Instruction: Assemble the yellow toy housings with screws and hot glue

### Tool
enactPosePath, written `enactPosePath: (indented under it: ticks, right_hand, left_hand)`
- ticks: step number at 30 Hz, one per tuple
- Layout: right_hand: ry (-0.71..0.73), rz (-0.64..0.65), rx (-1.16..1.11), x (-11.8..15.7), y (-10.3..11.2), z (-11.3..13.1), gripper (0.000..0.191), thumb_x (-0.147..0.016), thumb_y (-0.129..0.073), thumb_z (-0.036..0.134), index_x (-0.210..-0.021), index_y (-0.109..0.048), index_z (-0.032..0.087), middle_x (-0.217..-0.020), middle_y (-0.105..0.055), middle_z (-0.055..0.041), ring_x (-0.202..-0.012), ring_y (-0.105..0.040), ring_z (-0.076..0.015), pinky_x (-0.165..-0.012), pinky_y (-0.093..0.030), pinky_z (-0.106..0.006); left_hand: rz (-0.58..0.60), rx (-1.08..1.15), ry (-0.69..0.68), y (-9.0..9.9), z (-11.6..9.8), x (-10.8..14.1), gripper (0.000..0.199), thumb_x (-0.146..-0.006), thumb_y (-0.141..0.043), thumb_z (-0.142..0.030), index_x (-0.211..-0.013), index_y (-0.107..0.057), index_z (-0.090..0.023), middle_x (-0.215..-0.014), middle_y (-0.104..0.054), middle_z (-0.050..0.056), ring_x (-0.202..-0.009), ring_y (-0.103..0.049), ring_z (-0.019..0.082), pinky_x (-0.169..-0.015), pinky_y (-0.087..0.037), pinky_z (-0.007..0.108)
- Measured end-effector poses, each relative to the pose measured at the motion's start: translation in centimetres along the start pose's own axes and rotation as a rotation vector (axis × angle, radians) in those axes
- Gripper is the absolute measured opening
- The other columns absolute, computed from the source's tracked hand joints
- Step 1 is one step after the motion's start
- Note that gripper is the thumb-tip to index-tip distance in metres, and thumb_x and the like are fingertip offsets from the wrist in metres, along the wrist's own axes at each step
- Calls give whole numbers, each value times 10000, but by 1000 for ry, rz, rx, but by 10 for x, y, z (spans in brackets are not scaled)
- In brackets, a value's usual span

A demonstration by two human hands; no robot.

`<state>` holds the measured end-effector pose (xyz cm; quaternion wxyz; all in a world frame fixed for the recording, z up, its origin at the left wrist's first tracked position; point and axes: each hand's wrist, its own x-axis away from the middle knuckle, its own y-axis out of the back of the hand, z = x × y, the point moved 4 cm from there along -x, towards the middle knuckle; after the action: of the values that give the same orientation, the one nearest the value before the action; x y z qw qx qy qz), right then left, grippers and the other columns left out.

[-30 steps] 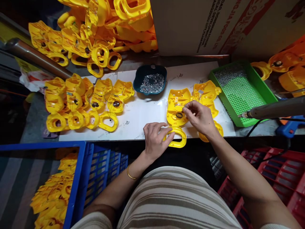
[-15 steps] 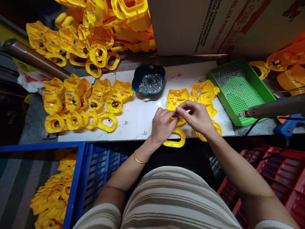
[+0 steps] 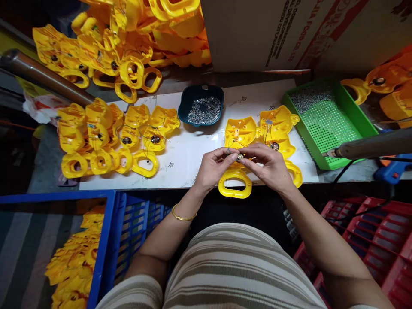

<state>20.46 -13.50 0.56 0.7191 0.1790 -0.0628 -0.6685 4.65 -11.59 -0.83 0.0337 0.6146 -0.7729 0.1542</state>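
Note:
My left hand and my right hand meet over the yellow plastic shell at the front of the table. Between their fingertips they pinch a small round metal part, with thin wires running near it. Both hands hide the lower half of that shell. Its yellow loop handle shows below them, at the table's front edge. Just to the right lies a second yellow shell with wires and a round speaker inside, partly behind my right hand.
A dark teal bowl and a green perforated basket hold small screws. Several wired yellow shells stand at left, with more piled behind. Electric screwdrivers point in from the right. A blue crate and red crates sit below.
Both hands have drawn slightly down toward me, and the fingers have turned so the round metal part now shows between them. The speaker in the right-hand shell has come into view.

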Motion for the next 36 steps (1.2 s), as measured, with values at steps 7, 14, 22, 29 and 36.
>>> enactPosePath:
  ticks: [7,14,22,29,36]
  right_hand:
    - [-38,-7,147,1,2,-3,246,-828,-667,408,-937,-723,194,-884,-694,-54,-710,-622,-145,-626,-495,-269]
    - [-113,-36,610,5,-12,-2,255,-887,-577,438,-962,-697,225,-938,-692,-38,-673,-595,-139,-559,-347,-261]
    - [-136,20,804,3,-22,-4,312,-926,-495,470,-1022,-688,243,-968,-692,-36,-766,-620,-170,-522,-210,-287]
    - [-108,17,814,1,-24,-6,309,-933,-484,465,-1004,-701,257,-945,-706,-27,-746,-625,-163,-520,-215,-287]
    - [-126,121,805,-1,-23,-5,281,-940,-486,402,-1089,-690,279,-1008,-714,-27,-796,-649,-182,-537,-291,-289]
  left_hand:
    - [-59,-210,-66,9,1,1,336,-785,-705,-368,-1031,-682,-141,-911,-691,53,-789,-629,128,-723,-518,225]
    - [-123,-474,-268,17,13,5,559,-776,-597,-159,-1322,-492,-218,-1347,-519,107,-1125,-573,179,-874,-528,273]
    - [-3,-436,-252,6,17,7,674,-809,-569,-134,-1436,-346,-239,-1425,-488,122,-1271,-525,221,-912,-533,290]
    - [-3,-445,-259,6,18,7,650,-812,-566,-136,-1424,-367,-231,-1425,-487,126,-1238,-549,216,-860,-543,270]
    - [-42,-534,-255,4,22,2,678,-766,-514,-66,-1411,-384,-228,-1407,-501,116,-1119,-606,206,-789,-556,275]
